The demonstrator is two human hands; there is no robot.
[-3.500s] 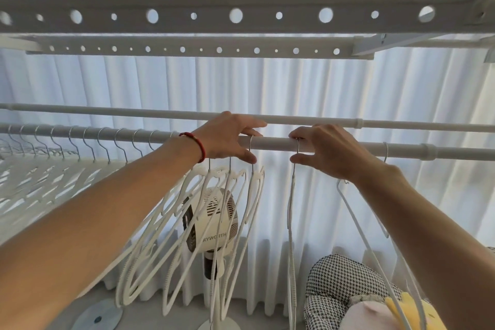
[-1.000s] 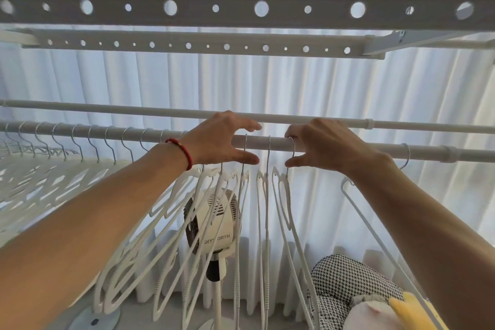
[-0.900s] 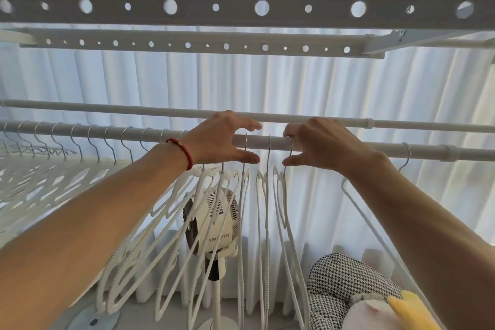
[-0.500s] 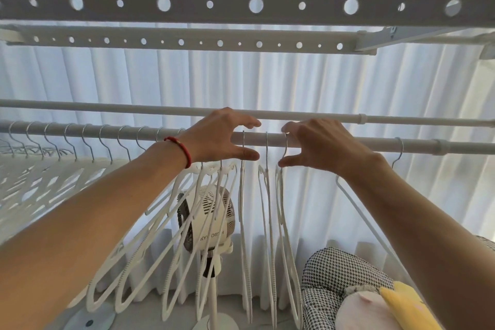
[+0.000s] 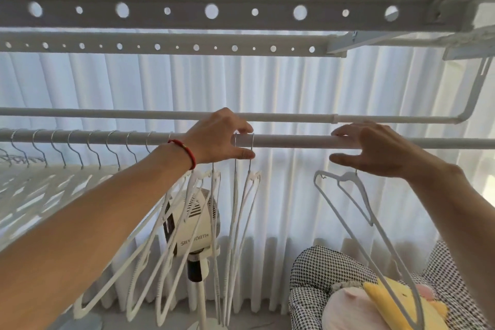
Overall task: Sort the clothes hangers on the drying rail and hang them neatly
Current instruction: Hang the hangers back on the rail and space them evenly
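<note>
Head view: left hand [image 5: 217,139] is on the drying rail [image 5: 294,141], thumb under and fingers over, pinching the rail right at the last two wire hooks [image 5: 244,143] of the hanger bunch. Red cord bracelet [image 5: 184,151] on that wrist.

White hangers [image 5: 241,211] hang edge-on below the left hand, tight together; more of them fan out tilted toward the left end of the rail. Further left, a row of evenly spaced hooks [image 5: 80,147] carries flat perforated white hangers [image 5: 34,190].

Right hand [image 5: 375,150] is well apart from the left, fingers spread and loosely curved, fingertips over the rail, thumb out below it. Can't tell if it grips anything; looks relaxed. One thin white wire hanger [image 5: 356,211] hangs just under that hand, its hook hidden behind the palm, body tilted down to the right.

The stretch of rail between the hands is bare.

Behind: second thinner rail [image 5: 134,114], two perforated bars [image 5: 187,12] overhead, white curtain [image 5: 281,83]. Below: standing fan [image 5: 195,225], houndstooth cushion [image 5: 321,273], yellow plush toy [image 5: 396,303].
</note>
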